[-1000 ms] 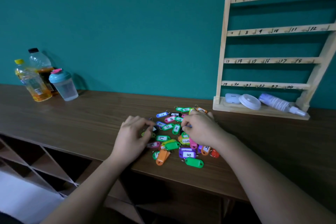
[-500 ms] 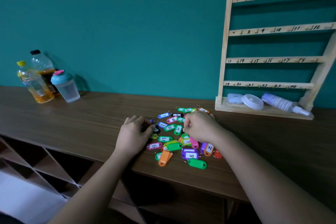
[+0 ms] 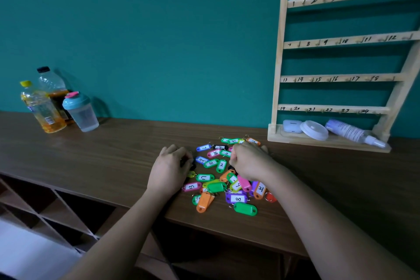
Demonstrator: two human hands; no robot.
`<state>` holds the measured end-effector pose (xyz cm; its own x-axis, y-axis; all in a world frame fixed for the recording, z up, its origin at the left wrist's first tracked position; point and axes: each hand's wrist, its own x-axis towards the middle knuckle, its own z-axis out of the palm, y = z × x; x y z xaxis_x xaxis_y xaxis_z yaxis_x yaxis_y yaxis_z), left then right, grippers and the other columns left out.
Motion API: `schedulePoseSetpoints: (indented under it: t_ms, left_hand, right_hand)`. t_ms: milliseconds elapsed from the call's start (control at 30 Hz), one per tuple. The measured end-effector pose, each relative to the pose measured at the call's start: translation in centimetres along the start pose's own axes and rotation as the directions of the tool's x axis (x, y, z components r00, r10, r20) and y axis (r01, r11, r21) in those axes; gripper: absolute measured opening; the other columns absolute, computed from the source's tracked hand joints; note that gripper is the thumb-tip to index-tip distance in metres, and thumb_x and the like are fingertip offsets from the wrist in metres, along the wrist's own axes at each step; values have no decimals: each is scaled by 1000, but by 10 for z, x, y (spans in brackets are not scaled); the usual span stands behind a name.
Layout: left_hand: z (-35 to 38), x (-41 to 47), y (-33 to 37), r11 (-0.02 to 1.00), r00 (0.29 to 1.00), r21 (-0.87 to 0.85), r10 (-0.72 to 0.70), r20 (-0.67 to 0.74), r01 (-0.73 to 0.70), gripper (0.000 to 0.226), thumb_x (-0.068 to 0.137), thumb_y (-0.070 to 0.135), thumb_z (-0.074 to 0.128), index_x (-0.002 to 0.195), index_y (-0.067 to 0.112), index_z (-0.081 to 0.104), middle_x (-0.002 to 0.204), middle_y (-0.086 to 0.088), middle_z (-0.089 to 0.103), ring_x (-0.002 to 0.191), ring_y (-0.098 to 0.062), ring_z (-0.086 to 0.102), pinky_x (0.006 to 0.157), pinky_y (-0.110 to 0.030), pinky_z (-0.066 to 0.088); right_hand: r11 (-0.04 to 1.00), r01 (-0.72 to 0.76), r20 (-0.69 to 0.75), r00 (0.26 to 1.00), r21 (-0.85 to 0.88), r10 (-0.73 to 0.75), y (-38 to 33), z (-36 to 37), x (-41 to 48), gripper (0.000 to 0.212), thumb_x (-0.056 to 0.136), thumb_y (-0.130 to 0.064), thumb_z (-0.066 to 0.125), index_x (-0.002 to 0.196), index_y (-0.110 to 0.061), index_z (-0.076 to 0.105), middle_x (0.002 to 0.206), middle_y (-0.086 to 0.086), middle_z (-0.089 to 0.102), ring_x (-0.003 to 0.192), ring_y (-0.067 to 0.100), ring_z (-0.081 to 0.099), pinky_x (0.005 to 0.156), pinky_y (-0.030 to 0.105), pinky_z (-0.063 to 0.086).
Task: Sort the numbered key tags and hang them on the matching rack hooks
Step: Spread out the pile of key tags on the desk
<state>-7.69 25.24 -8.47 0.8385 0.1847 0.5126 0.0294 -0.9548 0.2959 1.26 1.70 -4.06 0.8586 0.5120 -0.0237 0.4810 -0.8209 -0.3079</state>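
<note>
1. Nearest the edge of the surface (image 3: 118, 161), a blank green tag (image 3: 245, 208) is lying with its long axis left to right. An orange tag (image 3: 204, 201) beside it is pointing its narrow end toward the person.
2. Just behind, a purple tag marked 8 (image 3: 236, 199) is lying crosswise.
3. The rest of the key tags (image 3: 211, 163) are lying scattered flat in a loose pile, pointing all ways.
4. The left hand (image 3: 169, 171) is resting at the pile's left edge, fingers curling over something dark; whether they are gripping it I cannot tell.
5. The right hand (image 3: 250, 161) is sitting clenched on the pile, its contents hidden.
6. The rack (image 3: 278, 70) is standing at the back right, numbered 1 to 24.
7. Two bottles (image 3: 43, 107) and a shaker cup (image 3: 81, 111) are standing at the far left.
</note>
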Motion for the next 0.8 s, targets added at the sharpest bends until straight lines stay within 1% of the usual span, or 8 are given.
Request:
schedulePoseSetpoints:
  t_ms: [133, 233, 333, 400, 500, 567, 667, 800]
  left_hand:
    - [-1, 0, -1, 999, 1000, -37, -30, -3, 29, 8, 93, 22, 76, 91, 30, 73, 96, 13, 61, 95, -13, 55, 74, -30, 51]
    - [-2, 0, -2, 992, 997, -102, -78, -8, 76, 7, 95, 23, 72, 92, 29, 72, 98, 14, 63, 99, -13, 56, 77, -32, 52]
    - [-1, 1, -4, 985, 995, -140, -94, 25, 97, 5, 98, 31, 69, 101, 31, 73, 103, 15, 62, 104, -12, 54, 84, -32, 51]
    - [0, 2, -4, 986, 994, -139, -89, 57, 97, 10, 98, 36, 69, 106, 34, 73, 104, 16, 60, 106, -11, 52, 87, -32, 50]
    - [1, 2, -3, 989, 995, -122, -70, 65, 77, 9, 96, 41, 71, 104, 37, 74, 100, 20, 56, 103, -9, 51, 86, -30, 48]
    - [1, 2, -3, 992, 996, -110, -58, 61, 65, 4, 95, 37, 73, 99, 37, 73, 98, 19, 56, 102, -9, 51, 85, -30, 49]
    - [2, 3, -6, 993, 997, -101, -61, 47, 65, 10, 94, 26, 74, 94, 36, 73, 96, 17, 57, 99, -10, 52, 84, -34, 53]
    - [1, 3, -6, 993, 998, -106, -57, 39, 61, 10, 94, 24, 74, 95, 34, 73, 95, 15, 59, 98, -11, 54, 82, -31, 52]
  right_hand:
    - [1000, 15, 11, 1000, 19, -15, 4, -9, -4, 28, 100, -5, 57, 95, -30, 70, 115, -8, 66, 122, 21, 57, 109, 52, 36]
    - [998, 34, 17, 999, 56, -35, 10, -17, -7, 22, 104, -17, 61, 94, -36, 68, 100, -19, 61, 119, 15, 55, 114, 50, 33]
    - [994, 40, 62, 997, 99, -46, 10, -21, -8, 18, 103, -24, 67, 94, -40, 66, 94, -20, 57, 112, 13, 55, 116, 47, 30]
    - [993, 32, 82, 996, 110, -41, 8, -21, -9, 15, 102, -25, 69, 96, -39, 67, 96, -18, 59, 113, 14, 57, 118, 46, 30]
    - [993, 28, 103, 994, 110, -40, 4, -21, -11, 10, 103, -28, 68, 101, -38, 68, 103, -18, 60, 119, 15, 59, 118, 47, 31]
    - [995, 20, 111, 993, 101, -32, 2, -21, -11, 9, 103, -28, 67, 101, -36, 68, 111, -14, 65, 122, 16, 60, 120, 49, 31]
    - [997, 2, 133, 991, 80, -13, 0, -20, -10, 11, 106, -24, 63, 102, -33, 68, 132, -9, 67, 132, 19, 57, 124, 53, 26]
    - [999, -22, 142, 990, 40, 16, -1, -15, -6, 25, 105, -12, 57, 100, -34, 68, 126, -8, 67, 130, 20, 56, 123, 57, 21]
